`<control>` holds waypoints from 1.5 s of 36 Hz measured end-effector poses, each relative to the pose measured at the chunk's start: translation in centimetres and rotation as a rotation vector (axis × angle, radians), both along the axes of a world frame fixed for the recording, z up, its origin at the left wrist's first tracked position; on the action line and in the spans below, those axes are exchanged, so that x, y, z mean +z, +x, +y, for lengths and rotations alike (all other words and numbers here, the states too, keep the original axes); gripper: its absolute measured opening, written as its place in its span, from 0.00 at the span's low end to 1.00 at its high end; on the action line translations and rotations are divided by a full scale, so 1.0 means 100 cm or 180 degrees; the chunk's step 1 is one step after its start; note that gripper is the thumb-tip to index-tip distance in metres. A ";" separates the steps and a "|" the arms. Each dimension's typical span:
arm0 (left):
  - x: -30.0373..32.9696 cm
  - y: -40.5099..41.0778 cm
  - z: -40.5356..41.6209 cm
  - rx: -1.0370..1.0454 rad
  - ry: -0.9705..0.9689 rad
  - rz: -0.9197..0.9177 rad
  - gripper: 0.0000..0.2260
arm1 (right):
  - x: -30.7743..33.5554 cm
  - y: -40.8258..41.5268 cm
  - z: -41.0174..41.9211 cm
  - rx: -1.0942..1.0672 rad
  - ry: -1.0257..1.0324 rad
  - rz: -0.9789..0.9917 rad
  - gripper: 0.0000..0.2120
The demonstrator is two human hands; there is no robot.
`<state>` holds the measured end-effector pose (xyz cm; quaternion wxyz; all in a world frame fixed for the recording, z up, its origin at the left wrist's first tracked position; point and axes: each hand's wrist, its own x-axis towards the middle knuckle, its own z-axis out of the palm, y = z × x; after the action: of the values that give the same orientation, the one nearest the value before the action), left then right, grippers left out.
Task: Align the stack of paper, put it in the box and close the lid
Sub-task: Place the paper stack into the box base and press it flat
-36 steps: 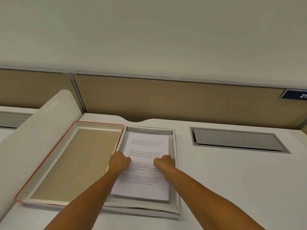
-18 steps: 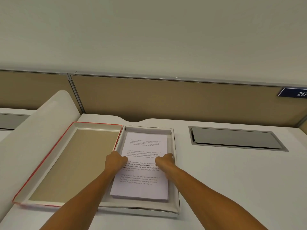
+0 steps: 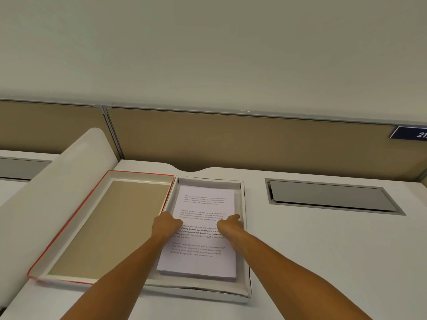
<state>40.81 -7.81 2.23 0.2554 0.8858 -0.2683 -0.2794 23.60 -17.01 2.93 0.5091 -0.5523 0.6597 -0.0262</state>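
A stack of paper [image 3: 204, 202] with printed text lies flat inside the shallow white box [image 3: 246, 250] on the desk. The box's lid [image 3: 111, 227], red-edged with a tan inside, lies open side up, touching the box on its left. My left hand [image 3: 167, 225] sits at the stack's left edge and my right hand [image 3: 231, 224] at its right edge. Both have their fingers curled down over the stack's sides. My forearms cover part of the lower sheet.
A white curved divider [image 3: 57, 181] rises just left of the lid. A grey metal cable hatch [image 3: 330, 196] is set into the desk to the right of the box. A tan partition [image 3: 231, 139] with a blue number sign [image 3: 411, 133] closes off the back.
Both hands have slid apart from the middle of the top sheet out to the stack's left and right edges. The stack, box and lid have stayed in place.
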 end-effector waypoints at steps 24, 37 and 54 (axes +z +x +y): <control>0.037 -0.037 0.014 -0.0638 -0.0139 -0.0666 0.07 | 0.035 -0.043 0.030 0.1307 -0.1202 -0.0132 0.27; 0.105 -0.086 0.010 -0.1015 -0.0299 -0.1469 0.35 | 0.098 -0.100 0.022 0.1508 -0.2042 -0.0039 0.35; 0.211 -0.170 -0.006 -0.1408 -0.0825 -0.3020 0.48 | 0.207 -0.208 -0.012 0.1753 -0.3577 0.0515 0.41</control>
<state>23.84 -8.46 23.31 0.1484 0.7983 -0.5667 0.1397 2.76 -18.25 23.59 0.0778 -0.8852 0.4152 -0.1949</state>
